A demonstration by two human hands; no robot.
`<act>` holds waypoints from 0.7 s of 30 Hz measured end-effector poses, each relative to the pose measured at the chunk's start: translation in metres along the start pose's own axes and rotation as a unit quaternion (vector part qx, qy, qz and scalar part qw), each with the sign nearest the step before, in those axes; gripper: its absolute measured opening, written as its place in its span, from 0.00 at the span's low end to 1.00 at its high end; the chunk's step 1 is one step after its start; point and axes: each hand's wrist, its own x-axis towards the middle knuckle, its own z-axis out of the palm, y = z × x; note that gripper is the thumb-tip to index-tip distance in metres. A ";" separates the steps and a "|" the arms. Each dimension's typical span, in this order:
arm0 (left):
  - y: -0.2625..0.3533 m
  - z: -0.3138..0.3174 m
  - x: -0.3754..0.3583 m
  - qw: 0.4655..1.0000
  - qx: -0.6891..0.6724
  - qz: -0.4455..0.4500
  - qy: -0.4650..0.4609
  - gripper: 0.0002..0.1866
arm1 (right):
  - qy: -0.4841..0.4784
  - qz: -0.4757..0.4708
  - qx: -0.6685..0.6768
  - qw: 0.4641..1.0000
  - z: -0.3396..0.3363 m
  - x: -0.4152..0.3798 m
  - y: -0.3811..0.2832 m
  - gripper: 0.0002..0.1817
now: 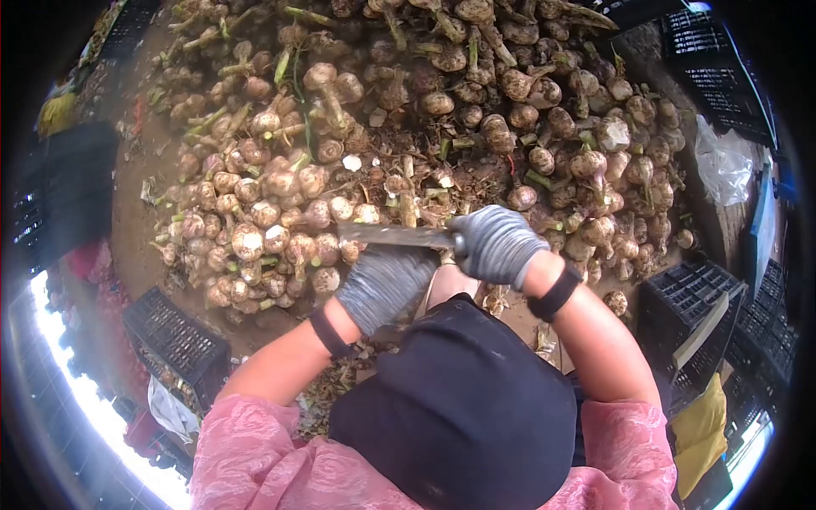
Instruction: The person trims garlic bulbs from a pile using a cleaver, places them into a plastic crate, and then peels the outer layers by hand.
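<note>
A big heap of dirty garlic bulbs (408,110) with stems covers the ground in front of me. My right hand (495,244), in a grey glove, grips the handle of a knife (393,235) whose flat blade points left. My left hand (384,284), also gloved in grey, is closed just under the blade; what it holds is hidden by the glove. Both hands sit above a dark cloth on my lap (463,399). A smaller pile of trimmed bulbs (255,246) lies left of the blade.
Black plastic crates stand at the lower left (174,340), the right (688,319) and the upper right (722,76). A white plastic bag (722,161) lies at the right. Cut stems and peel litter the dirt by my knees.
</note>
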 end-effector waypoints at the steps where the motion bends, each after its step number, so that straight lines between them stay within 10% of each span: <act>1: -0.005 -0.005 -0.007 0.999 0.021 0.018 0.037 0.14 | -0.008 -0.003 -0.001 1.000 0.003 -0.001 0.017 0.12; 7: -0.033 -0.005 -0.021 0.991 -0.048 -0.060 0.113 0.27 | -0.007 0.138 -0.033 0.990 0.010 -0.031 0.087 0.14; 10: -0.064 0.004 -0.022 0.950 -0.187 -0.168 0.184 0.28 | 0.197 0.123 0.057 0.971 0.007 -0.021 0.092 0.15; 14: -0.119 -0.007 -0.043 0.882 -0.076 -0.443 0.140 0.30 | 0.358 0.165 0.031 0.919 -0.006 0.033 0.104 0.15; 21: -0.104 -0.012 -0.040 0.878 0.183 -0.425 0.120 0.33 | 0.278 0.227 0.036 0.933 -0.018 0.086 0.097 0.21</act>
